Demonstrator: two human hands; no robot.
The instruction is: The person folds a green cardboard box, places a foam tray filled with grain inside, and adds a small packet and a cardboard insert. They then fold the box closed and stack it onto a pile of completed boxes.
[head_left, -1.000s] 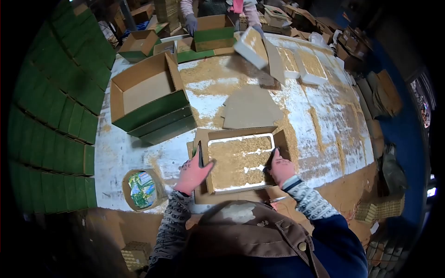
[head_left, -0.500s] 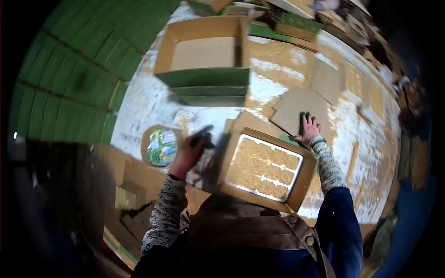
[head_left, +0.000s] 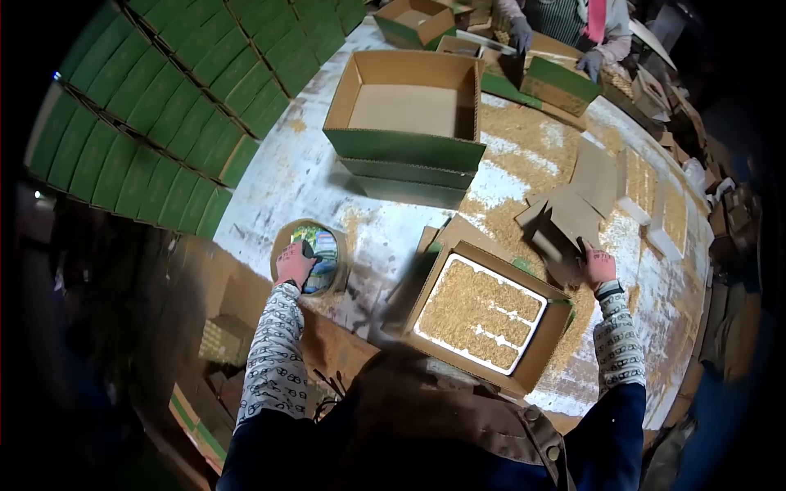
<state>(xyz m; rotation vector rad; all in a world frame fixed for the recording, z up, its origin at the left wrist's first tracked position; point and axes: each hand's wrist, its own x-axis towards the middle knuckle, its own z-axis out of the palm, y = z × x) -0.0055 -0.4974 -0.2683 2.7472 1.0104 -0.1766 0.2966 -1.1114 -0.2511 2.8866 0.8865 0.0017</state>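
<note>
My left hand (head_left: 295, 263), in a pink glove with dark fingertips, reaches into a round tub (head_left: 280, 239) on the left. Its fingers are curled down on the colourful printed packets (head_left: 322, 245) inside. My right hand (head_left: 599, 266) grips the near edge of a brown cardboard sheet (head_left: 573, 219), which is tilted up off the table. Between my hands, close to my body, sits an open cardboard box (head_left: 536, 378). A white-edged tray filled with tan crumbly material (head_left: 471, 307) lies in the box.
An open green-sided box (head_left: 401, 143) stands on a stack at the back. Stacked green boxes (head_left: 188, 106) line the left. Across the table, a co-worker's gloved hands (head_left: 521, 37) are at another green box (head_left: 560, 84). White-edged filled trays (head_left: 667, 209) lie at right.
My left hand has moved left into the tub of packets. My right hand, formerly spread on the cardboard, now grips its edge, and the sheet is raised. The co-worker has come into view.
</note>
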